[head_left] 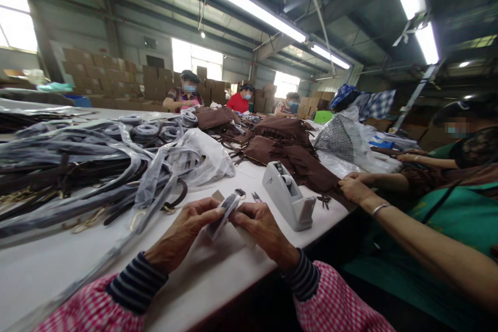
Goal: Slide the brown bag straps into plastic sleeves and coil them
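Note:
In front of me, my left hand [185, 229] and my right hand [268, 231] are both closed on a small rolled strap wrapped in clear plastic [221, 219]. A dark buckle or loop end shows at its top. Below my right fingers a pale flat piece [245, 236] shows, its kind unclear. Just beyond my right hand lie metal tips [257, 197], perhaps of scissors, the rest hidden. A grey tape dispenser [290, 199] stands to the right of them.
Plastic-wrapped straps [85, 166] heap up across the left of the white table [35, 275]. Brown bags [272, 150] pile up ahead. At right, a co-worker's hands [360, 187] hold brown material near the table edge. A clear plastic bag [346, 137] lies behind it. Several people work beyond.

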The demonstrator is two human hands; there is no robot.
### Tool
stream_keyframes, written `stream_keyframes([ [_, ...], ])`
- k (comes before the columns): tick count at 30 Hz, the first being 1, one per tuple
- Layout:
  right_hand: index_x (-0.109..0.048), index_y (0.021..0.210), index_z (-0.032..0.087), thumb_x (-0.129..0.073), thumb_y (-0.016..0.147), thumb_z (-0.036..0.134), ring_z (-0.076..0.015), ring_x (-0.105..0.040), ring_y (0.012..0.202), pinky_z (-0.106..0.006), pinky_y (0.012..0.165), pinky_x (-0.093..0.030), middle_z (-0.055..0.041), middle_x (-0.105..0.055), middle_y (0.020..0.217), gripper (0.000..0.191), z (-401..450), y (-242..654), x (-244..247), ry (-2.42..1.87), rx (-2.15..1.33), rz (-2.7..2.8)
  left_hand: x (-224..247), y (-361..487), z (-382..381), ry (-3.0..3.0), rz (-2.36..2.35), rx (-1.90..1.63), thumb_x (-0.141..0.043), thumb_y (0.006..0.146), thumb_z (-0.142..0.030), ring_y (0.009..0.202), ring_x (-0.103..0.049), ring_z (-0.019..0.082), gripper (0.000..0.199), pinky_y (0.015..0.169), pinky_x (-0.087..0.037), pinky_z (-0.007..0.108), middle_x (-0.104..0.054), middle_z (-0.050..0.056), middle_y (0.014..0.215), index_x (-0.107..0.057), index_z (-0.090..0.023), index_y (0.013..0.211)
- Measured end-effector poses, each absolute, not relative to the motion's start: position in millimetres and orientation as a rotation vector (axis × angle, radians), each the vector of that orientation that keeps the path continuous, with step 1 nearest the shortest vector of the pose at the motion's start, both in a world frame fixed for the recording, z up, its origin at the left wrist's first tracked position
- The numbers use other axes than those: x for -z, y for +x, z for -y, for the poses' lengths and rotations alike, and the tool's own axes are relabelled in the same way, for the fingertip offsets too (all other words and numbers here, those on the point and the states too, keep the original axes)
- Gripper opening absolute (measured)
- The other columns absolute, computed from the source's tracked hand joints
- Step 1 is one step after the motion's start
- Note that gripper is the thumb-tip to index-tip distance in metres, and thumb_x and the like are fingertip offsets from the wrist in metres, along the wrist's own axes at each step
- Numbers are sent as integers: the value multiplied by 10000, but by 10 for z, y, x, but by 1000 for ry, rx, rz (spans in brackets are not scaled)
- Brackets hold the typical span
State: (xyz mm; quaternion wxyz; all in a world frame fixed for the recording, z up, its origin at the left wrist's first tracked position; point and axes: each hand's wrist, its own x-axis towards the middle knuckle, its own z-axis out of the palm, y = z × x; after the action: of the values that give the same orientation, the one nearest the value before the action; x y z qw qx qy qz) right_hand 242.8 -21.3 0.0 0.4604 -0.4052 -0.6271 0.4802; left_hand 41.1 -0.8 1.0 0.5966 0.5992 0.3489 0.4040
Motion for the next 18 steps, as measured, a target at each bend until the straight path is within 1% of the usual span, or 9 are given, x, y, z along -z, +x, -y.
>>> stream_keyframes([
  [2,-725,1046,159,-618,946,452,-111,-503,557,-222,493,-398,4,-617,732,328,218,2495,116,-994,-1165,1480,-11,401,-7,1376,-818,-957,-754,849,-487,716,-469,147,347,689,-368,273,-616,-4,761,-709,-144,831],
  [4,-648,1216,188,-566,983,401,-120,-532,541,-217,439,-409,-11,-641,800,326,239,2587,245,-999,-972,1504,-20,392,-17,1366,-808,-956,-736,858,-499,695,-463,142,361,673,-359,274,-610,-3,755,-711,-139,850],
  [5,-611,1280,203,-568,983,338,-136,-579,599,-227,465,-456,-35,-663,884,330,258,2630,298,-991,-791,1580,-31,390,-15,1368,-802,-944,-727,862,-505,685,-461,141,367,666,-356,275,-608,-3,750,-707,-139,847],
  [6,-585,1327,215,-579,970,265,-159,-631,709,-253,542,-525,-65,-677,989,361,284,2665,338,-965,-566,1692,-47,390,-8,1377,-798,-926,-722,862,-511,677,-459,141,372,660,-353,277,-604,-3,742,-700,-141,838],
  [8,-577,1357,221,-572,951,136,-205,-660,945,-336,772,-596,-111,-666,1141,415,352,2702,370,-869,-95,1912,-90,393,18,1435,-817,-876,-710,861,-524,677,-471,151,372,652,-350,284,-610,-1,736,-690,-153,836],
  [10,-631,1269,208,-540,959,74,-223,-644,1032,-381,897,-578,-122,-665,1148,350,431,2696,354,-761,245,2041,-127,403,48,1615,-870,-847,-694,868,-517,727,-512,179,346,677,-366,300,-634,10,765,-692,-173,833],
  [12,-679,1102,186,-533,963,47,-217,-638,1001,-365,894,-569,-117,-671,1081,245,497,2675,326,-716,423,2069,-132,424,72,1905,-909,-855,-663,896,-482,845,-550,221,296,761,-394,333,-667,27,854,-699,-193,839],
  [15,-669,942,161,-517,968,45,-215,-635,979,-335,849,-568,-135,-677,1097,192,554,2678,334,-739,426,2104,-53,490,107,2309,-895,-817,-601,947,-407,987,-531,263,229,878,-384,395,-677,48,994,-689,-207,879],
  [18,-650,896,164,-465,971,54,-212,-645,953,-326,833,-566,-132,-689,1100,228,574,2728,393,-803,263,2202,70,581,152,2520,-925,-702,-590,943,-310,999,-508,275,140,888,-366,430,-666,54,1004,-656,-203,881],
])
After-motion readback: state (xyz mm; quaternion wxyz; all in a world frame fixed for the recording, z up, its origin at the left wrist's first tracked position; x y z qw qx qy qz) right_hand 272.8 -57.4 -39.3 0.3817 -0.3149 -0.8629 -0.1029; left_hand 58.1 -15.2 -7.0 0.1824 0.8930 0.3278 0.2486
